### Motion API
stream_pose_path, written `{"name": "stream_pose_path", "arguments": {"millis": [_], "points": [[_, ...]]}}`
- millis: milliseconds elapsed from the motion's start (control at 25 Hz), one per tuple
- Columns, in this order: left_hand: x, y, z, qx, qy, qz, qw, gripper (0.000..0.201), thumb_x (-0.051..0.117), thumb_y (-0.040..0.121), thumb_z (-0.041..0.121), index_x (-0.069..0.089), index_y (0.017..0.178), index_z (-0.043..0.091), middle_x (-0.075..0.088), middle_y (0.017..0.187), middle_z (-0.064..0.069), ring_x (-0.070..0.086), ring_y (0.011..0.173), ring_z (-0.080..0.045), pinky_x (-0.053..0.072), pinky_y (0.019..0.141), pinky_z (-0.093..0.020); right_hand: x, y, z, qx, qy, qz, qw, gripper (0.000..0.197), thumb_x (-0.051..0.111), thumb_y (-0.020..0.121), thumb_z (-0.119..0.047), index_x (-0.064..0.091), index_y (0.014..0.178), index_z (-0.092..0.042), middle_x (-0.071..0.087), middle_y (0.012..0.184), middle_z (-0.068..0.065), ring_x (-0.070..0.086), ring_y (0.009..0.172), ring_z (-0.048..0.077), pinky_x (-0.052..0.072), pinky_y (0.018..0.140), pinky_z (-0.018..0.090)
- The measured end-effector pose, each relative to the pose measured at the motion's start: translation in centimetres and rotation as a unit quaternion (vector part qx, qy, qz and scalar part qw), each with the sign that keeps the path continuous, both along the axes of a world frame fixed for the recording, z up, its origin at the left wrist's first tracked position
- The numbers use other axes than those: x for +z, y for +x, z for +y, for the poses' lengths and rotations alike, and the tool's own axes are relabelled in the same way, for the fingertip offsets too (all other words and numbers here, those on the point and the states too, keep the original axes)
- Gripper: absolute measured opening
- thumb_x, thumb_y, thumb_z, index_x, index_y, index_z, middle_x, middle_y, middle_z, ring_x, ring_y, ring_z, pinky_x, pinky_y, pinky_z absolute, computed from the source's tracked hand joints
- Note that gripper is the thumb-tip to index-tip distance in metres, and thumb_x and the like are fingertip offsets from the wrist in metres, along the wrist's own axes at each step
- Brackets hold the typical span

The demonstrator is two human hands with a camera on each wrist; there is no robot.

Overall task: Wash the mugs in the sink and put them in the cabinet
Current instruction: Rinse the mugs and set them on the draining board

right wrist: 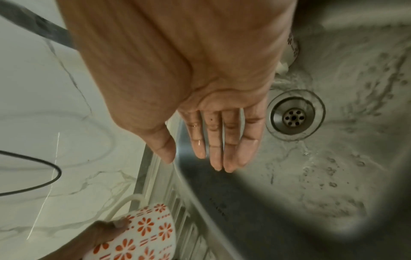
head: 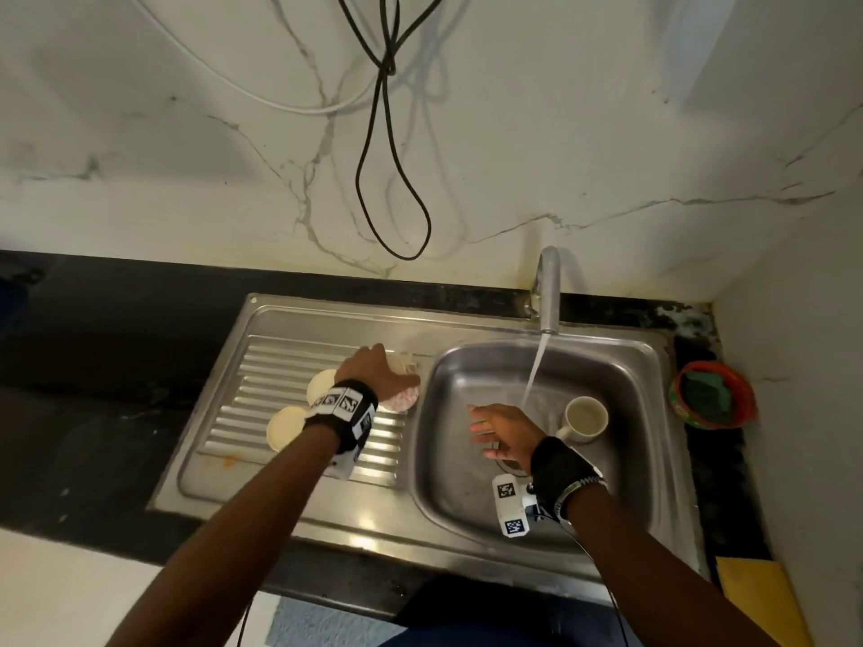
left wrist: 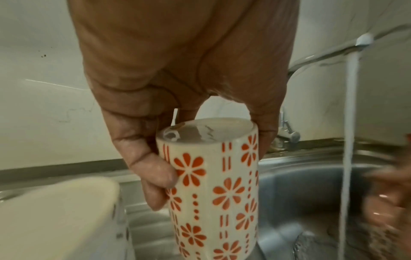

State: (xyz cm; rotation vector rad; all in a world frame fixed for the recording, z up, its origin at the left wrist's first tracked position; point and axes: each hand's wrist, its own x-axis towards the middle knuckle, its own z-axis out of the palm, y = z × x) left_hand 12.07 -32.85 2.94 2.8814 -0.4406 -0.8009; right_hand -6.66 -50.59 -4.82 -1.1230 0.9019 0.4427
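Note:
My left hand (head: 373, 371) grips an upside-down cream mug with orange flowers (left wrist: 213, 184), thumb on one side and fingers on the other. It is at the right end of the drainboard (head: 243, 413), beside the basin. Whether the flowered mug (head: 404, 396) stands on the steel is hidden. Two more cream mugs (head: 322, 384) (head: 286, 427) stand upside down to its left. My right hand (head: 499, 431) hovers over the basin, wet fingers (right wrist: 218, 149) straight, holding nothing. One cream mug (head: 586, 417) stands upright in the sink (head: 467, 497), right of the water stream.
The tap (head: 548, 291) runs into the basin near the drain (right wrist: 294, 117). A red bowl with a green scrubber (head: 712, 394) sits on the black counter at the right. A black cable loop (head: 392, 203) hangs on the marble wall behind.

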Motion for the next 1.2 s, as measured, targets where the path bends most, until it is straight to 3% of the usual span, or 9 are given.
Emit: {"name": "stream_pose_path", "arguments": {"millis": [120,240,360,440,520,600,760,920,1200], "points": [[0.6,2.9,-1.0,-0.001,0.03,-0.018,0.999,0.088,0.069,0.073,0.069,0.051,0.138,0.013,0.06,0.136,-0.013,0.059,0.123,-0.036,0.051,0.101,-0.044,-0.7,-1.9,-2.7,-0.065,-0.003,0.029,0.997,0.028,0.071,0.097,-0.031,0.066,0.115,-0.011,0.067,0.106,0.01,0.062,0.092,0.024,0.047,0.072,0.031],[-0.2,4.3,-1.2,-0.012,0.062,-0.038,0.997,0.074,0.07,0.073,0.062,0.061,0.128,0.013,0.067,0.126,-0.013,0.065,0.112,-0.035,0.049,0.086,-0.036,-2.4,-4.5,-7.3,-0.16,-0.043,0.081,0.983,0.011,0.069,0.097,-0.024,0.061,0.094,-0.016,0.056,0.079,0.004,0.052,0.062,0.018,0.037,0.058,0.025],[-1.4,4.8,-1.1,-0.023,0.087,-0.036,0.995,0.072,0.069,0.073,0.066,0.063,0.123,0.015,0.07,0.116,-0.009,0.066,0.103,-0.032,0.046,0.082,-0.035,-4.9,-6.7,-11.6,-0.199,-0.133,0.127,0.963,0.016,0.066,0.097,-0.022,0.064,0.104,-0.007,0.055,0.069,0.005,0.051,0.042,0.013,0.036,0.047,0.022],[-1.7,4.9,-1.2,-0.024,0.109,-0.039,0.993,0.07,0.067,0.076,0.068,0.062,0.123,0.015,0.067,0.107,-0.006,0.064,0.098,-0.029,0.046,0.083,-0.036,-5.9,-7.5,-13.6,-0.158,-0.182,0.139,0.961,0.029,0.065,0.098,-0.026,0.068,0.109,0.001,0.056,0.066,0.008,0.052,0.039,0.015,0.038,0.044,0.026],[-1.7,4.4,-1.5,-0.027,0.137,-0.064,0.988,0.073,0.063,0.08,0.067,0.056,0.131,0.016,0.063,0.12,-0.009,0.06,0.112,-0.032,0.045,0.094,-0.044,-6.0,-7.7,-14.5,-0.114,-0.233,0.153,0.954,0.04,0.067,0.099,-0.025,0.068,0.121,0.008,0.065,0.079,0.015,0.063,0.063,0.028,0.05,0.057,0.037],[-1.9,2.7,-2.7,-0.06,0.136,-0.123,0.981,0.073,0.058,0.085,0.065,0.047,0.14,0.017,0.053,0.138,-0.013,0.05,0.129,-0.036,0.039,0.105,-0.052,-6.5,-7.6,-15.0,-0.099,-0.297,0.171,0.934,0.053,0.077,0.093,-0.02,0.06,0.133,0.01,0.068,0.119,0.024,0.067,0.107,0.038,0.052,0.084,0.041],[-2.5,-2.8,-6.9,-0.133,0.011,-0.156,0.979,0.065,0.051,0.091,0.062,0.048,0.139,0.02,0.052,0.139,-0.012,0.051,0.128,-0.035,0.039,0.107,-0.051,-8.2,-6.1,-14.5,0.008,-0.33,0.197,0.923,0.122,0.097,0.069,-0.026,0.021,0.161,-0.002,0.035,0.163,0.021,0.04,0.148,0.037,0.039,0.118,0.045],[-5.8,-7.8,-9.4,-0.19,-0.006,-0.059,0.98,0.054,0.051,0.093,0.06,0.054,0.134,0.024,0.055,0.14,-0.005,0.056,0.126,-0.026,0.043,0.108,-0.048,-11.0,-4.9,-14.6,0.157,-0.342,0.165,0.911,0.13,0.092,0.077,-0.035,-0.001,0.166,-0.022,0.001,0.172,0.013,0.018,0.157,0.036,0.029,0.125,0.045],[-9.5,-9.8,-10.0,-0.211,-0.012,0.081,0.974,0.05,0.055,0.098,0.052,0.053,0.138,0.022,0.057,0.135,-0.005,0.06,0.121,-0.027,0.046,0.105,-0.047,-9.5,-3.8,-13.2,0.157,-0.404,0.136,0.891,0.108,0.089,0.077,-0.037,0.023,0.161,-0.02,0.041,0.156,0.018,0.044,0.142,0.039,0.044,0.112,0.045]]}}
